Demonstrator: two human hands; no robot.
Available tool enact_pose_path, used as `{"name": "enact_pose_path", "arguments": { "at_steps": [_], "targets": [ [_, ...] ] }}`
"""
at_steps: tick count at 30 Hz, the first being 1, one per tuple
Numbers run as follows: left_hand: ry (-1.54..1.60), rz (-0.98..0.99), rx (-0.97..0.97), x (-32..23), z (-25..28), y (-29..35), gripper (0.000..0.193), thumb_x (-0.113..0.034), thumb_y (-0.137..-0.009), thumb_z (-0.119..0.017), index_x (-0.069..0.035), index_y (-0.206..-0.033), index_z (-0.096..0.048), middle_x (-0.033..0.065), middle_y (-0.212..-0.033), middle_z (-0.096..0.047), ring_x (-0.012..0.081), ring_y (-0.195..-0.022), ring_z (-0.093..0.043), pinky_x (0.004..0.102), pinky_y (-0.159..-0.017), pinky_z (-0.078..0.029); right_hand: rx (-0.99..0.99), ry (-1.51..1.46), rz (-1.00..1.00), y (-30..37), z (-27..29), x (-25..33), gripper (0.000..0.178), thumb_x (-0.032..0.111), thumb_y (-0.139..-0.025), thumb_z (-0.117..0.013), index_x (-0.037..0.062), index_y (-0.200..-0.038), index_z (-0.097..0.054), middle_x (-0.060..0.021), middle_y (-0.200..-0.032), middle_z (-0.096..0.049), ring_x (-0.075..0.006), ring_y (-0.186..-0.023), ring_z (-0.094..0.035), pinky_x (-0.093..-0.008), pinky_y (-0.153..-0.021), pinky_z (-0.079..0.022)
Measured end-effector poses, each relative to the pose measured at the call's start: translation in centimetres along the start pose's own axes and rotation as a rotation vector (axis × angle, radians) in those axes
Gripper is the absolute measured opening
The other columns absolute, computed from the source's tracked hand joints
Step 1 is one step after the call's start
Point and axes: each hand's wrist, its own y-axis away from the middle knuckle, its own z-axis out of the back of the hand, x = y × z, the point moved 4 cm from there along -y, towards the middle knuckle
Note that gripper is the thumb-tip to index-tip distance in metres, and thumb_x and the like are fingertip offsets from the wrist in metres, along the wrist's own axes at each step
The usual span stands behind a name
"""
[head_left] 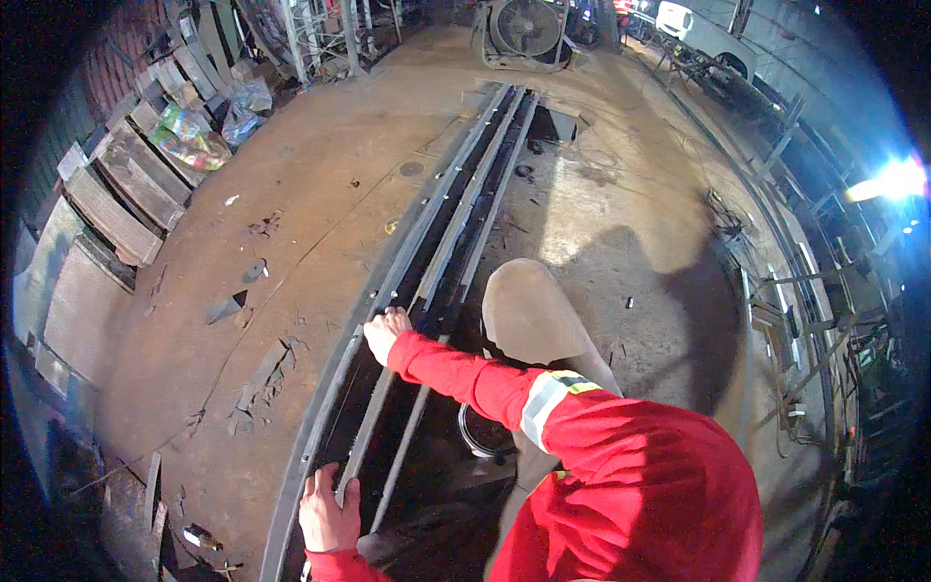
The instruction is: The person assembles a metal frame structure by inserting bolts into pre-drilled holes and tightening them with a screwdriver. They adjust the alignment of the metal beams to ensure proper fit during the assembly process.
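Left hand [330, 522] is resting on long metal rails [370, 419], fingers spread; right hand's fingers [374, 335] are sitting curled, pinch unclear; spacing hands widely is likely aiding control.

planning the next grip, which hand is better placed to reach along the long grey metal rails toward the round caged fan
Probably the right hand: it is farther along the rails, nearer the fan, while the left hand is lower in the view.
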Motion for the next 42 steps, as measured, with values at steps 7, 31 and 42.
{"name": "enact_pose_path", "arguments": {
  "at_steps": [7, 31, 42],
  "targets": [
    [0.013, 0.026, 0.020, -0.4, 0.4, 0.1, 0.034, -0.024, -0.083, -0.065, -0.003, -0.109, -0.058, 0.0201, -0.097, -0.063, 0.0379, -0.087, -0.061, 0.0444, -0.074, -0.048, 0.096, -0.039, 0.029, 1.9, -0.4, 0.4, 0.017, 0.017, -0.083, -0.053, 0.0100, -0.088, -0.067, -0.0131, -0.091, -0.066, -0.0316, -0.096, -0.059, -0.0436, -0.084, -0.043],
    [-0.002, 0.055, -0.039, 0.1, 0.5, 0.6, 0.034, -0.025, -0.082, -0.066, -0.006, -0.110, -0.058, 0.0169, -0.098, -0.061, 0.0367, -0.092, -0.060, 0.0433, -0.081, -0.048, 0.628, -0.433, 0.003, -3.4, -1.4, -4.0, 0.039, 0.035, -0.054, -0.086, 0.0021, -0.059, -0.066, -0.0144, -0.072, -0.069, -0.0238, -0.066, -0.065, -0.0354, -0.068, -0.051],
    [0.003, 0.055, -0.062, 0.9, 0.3, 0.0, 0.035, -0.027, -0.083, -0.065, -0.004, -0.109, -0.058, 0.0184, -0.097, -0.062, 0.0372, -0.092, -0.061, 0.0431, -0.080, -0.049, 0.176, -0.095, -0.008, 1.3, 1.0, -0.2, 0.031, 0.034, -0.077, -0.071, 0.0059, -0.090, -0.068, -0.0190, -0.094, -0.067, -0.0368, -0.091, -0.065, -0.0474, -0.078, -0.050]
  ]
}}
